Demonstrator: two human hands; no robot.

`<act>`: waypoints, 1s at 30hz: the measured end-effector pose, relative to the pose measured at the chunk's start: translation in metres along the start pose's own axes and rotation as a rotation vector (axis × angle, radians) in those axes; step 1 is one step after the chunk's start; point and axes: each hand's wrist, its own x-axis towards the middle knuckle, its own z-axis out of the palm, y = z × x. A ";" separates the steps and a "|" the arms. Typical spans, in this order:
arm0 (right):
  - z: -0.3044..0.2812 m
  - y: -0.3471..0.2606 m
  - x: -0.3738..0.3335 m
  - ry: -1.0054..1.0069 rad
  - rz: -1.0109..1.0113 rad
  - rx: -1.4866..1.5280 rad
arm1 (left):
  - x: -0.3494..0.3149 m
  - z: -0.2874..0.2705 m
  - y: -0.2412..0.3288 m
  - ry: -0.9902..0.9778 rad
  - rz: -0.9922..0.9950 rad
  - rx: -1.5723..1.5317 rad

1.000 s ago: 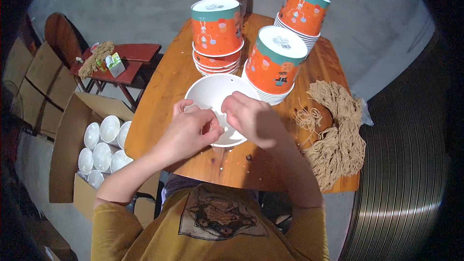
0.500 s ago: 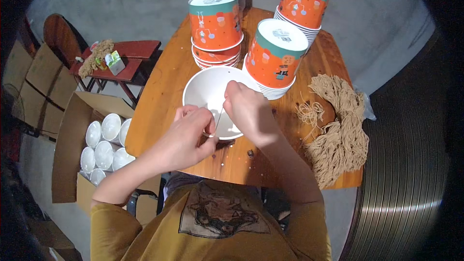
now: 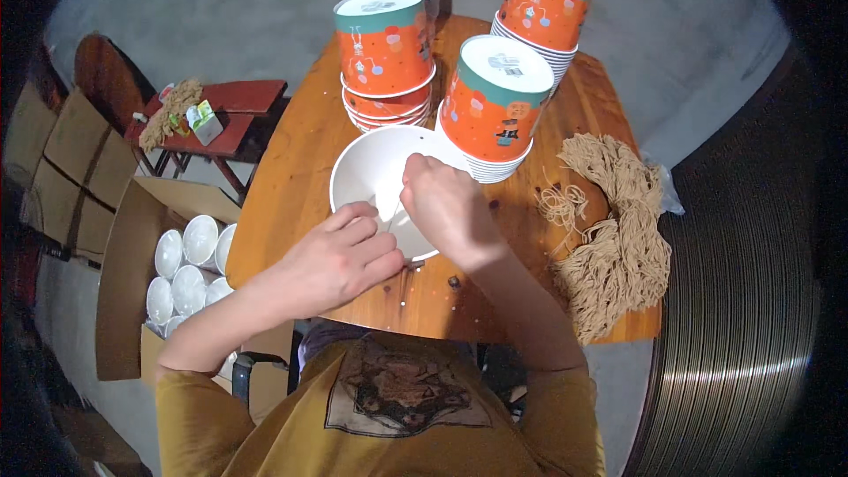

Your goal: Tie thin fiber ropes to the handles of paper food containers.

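Note:
A white paper bucket (image 3: 356,166) stands at the table's near side, its open mouth facing me. My left hand (image 3: 338,258) is closed over its near-left rim, the thumb hidden beneath the fingers. Over the mouth, my right hand (image 3: 449,210) is pinched closed. A thin strand (image 3: 393,209) runs down from its fingertips toward my left hand; whether it is cord or a needle is too fine to tell. A small dark hole shows near the bucket's far rim. Beside it stands an upside-down stack of orange and green paper buckets (image 3: 488,117).
Two more upside-down bucket stacks rise behind, at the left (image 3: 382,53) and far right (image 3: 543,9). A bundle of tan cord (image 3: 623,252) lies at the table's right. Left of the table sits a cardboard box (image 3: 124,300) of white buckets; beyond is a red bench (image 3: 243,97).
My left hand has turned from a pinch at the near rim to curled fingers over it. My right hand has stayed nearly in place, still pinching. The view has shifted slightly.

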 end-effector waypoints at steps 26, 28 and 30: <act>-0.038 0.092 -0.063 0.188 0.573 1.418 | -0.042 -0.004 -0.135 -0.041 0.004 0.324; -0.031 0.088 -0.060 0.212 0.584 1.193 | -0.042 -0.004 -0.129 0.100 -0.065 0.320; -0.019 0.086 -0.060 0.205 0.018 1.141 | -0.034 -0.003 -0.113 0.294 -0.140 0.142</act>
